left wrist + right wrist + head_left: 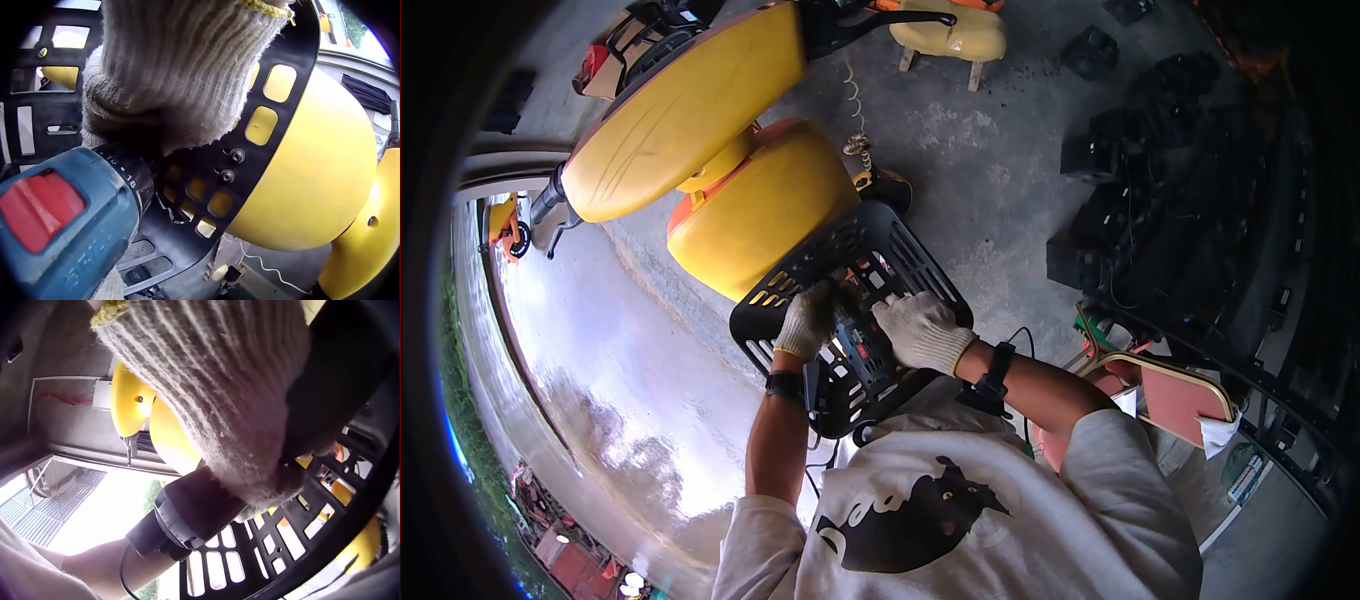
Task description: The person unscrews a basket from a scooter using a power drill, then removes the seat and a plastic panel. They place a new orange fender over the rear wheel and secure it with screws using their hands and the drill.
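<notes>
A cordless drill (862, 352) with a blue body lies inside a black slotted plastic basket (900, 245). My gloved right hand (922, 332) grips the drill's handle, and the glove (231, 406) covers most of it in the right wrist view. At the drill's nose, my gloved left hand (803, 322) has its fingers curled about the front of the chuck (134, 172); the glove hides the fingertips and the bit. A red switch (42, 209) shows on top of the drill. Two screws (236, 155) sit in the basket's wall beside the left hand.
The basket stands against the yellow front of a scooter (760, 210), whose handlebar cover (690, 110) rises beyond it. Dark boxy parts (1100, 150) lie on the floor to the right. A pink-backed chair (1180, 395) stands at the right, near my elbow.
</notes>
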Tool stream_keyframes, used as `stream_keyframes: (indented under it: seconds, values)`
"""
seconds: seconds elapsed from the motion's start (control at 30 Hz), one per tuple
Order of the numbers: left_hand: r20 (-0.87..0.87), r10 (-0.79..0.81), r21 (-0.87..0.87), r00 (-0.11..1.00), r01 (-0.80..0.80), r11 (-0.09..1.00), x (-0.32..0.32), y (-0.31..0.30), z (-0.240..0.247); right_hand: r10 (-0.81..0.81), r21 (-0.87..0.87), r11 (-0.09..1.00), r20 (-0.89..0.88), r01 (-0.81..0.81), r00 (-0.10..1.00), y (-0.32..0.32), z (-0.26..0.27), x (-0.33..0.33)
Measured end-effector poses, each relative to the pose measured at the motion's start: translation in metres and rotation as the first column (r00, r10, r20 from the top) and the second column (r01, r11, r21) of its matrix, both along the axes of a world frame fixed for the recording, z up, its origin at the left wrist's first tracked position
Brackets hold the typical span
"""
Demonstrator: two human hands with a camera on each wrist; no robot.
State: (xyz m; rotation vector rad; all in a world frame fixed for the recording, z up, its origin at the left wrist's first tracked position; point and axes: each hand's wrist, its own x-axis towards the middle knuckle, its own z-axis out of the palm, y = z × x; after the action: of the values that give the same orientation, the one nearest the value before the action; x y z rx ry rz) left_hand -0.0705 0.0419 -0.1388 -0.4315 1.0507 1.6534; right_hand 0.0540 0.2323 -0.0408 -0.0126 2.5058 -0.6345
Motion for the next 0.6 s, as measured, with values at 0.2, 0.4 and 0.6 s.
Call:
stream_keyframes:
  seconds: [0.2,0.4,0.6]
  values:
    - [0.025,0.019,-0.033,1.000,-0.018,0.999,0.000,-0.001,-0.005,0.020,0.025,0.999,0.034,-0.021,0.999,-0.001,-0.002,-0.004]
    - [-0.083,-0.081,-0.091,0.993,0.074,0.993,-0.001,0.005,0.012,0.002,0.017,1.000,0.035,-0.003,0.999,-0.001,-0.005,-0.004]
    - [-0.319,-0.257,-0.158,0.912,0.217,0.963,-0.001,0.006,0.018,-0.006,0.040,0.999,0.013,0.006,1.000,-0.004,-0.004,-0.006]
